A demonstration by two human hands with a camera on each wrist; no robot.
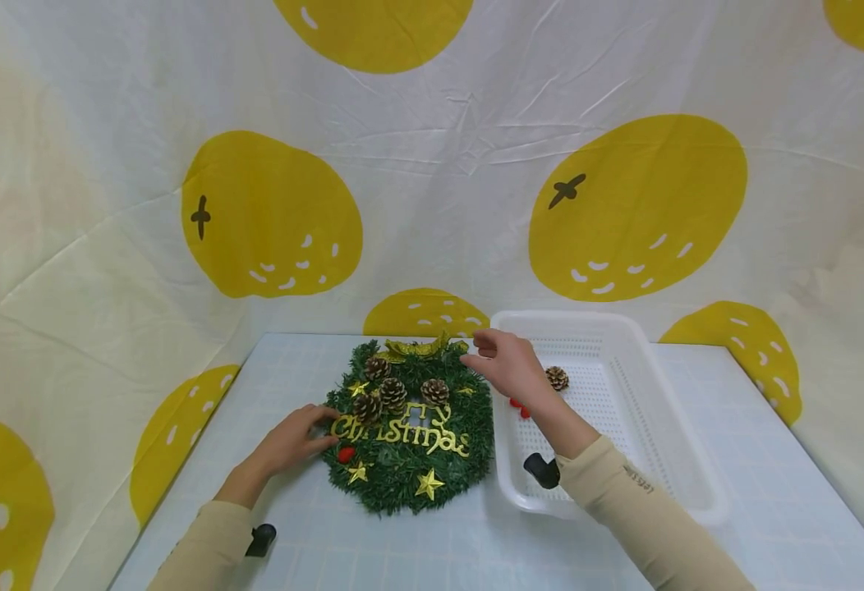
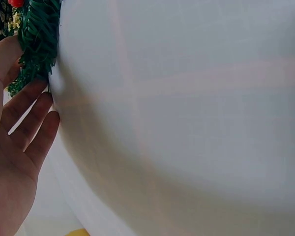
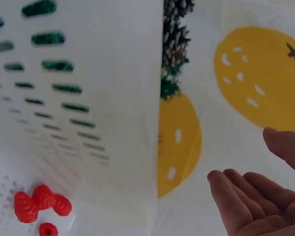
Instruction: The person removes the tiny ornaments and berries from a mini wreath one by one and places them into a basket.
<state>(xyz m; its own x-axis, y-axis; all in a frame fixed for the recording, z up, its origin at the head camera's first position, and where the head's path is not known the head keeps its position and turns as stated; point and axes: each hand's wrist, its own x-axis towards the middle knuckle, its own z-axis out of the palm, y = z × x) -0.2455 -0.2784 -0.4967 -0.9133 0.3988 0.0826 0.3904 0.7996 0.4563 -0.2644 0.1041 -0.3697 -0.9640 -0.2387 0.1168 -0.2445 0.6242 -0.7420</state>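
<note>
Well, Wreath to the Left of a Bare Right Hand

From my remote seat I had the wreath (image 1: 395,468) lying flat on the surface (image 1: 299,369), between the two hands. What counted, I judged, was how it lay from the right hand (image 1: 509,361): to the left and a little closer to the person, with the plastic basket (image 1: 613,410) on the other side. That hand hung in the air near the wreath's upper right edge, thumb apart from lightly bent fingers, and I saw nothing in its grasp.

The wreath was roughly round, so I found no long axis in it; the gold lettering (image 1: 423,437) gave me a left-to-right line instead. The left hand (image 1: 297,439) was the nearer one, its fingers loosely spread and touching the left edge. I could not tell how firmly they pressed.

A group of pinecones (image 1: 392,394) sat on the wreath's upper left part. One single pinecone (image 1: 557,378) and some red berries (image 3: 43,198) lay inside the basket.
</note>
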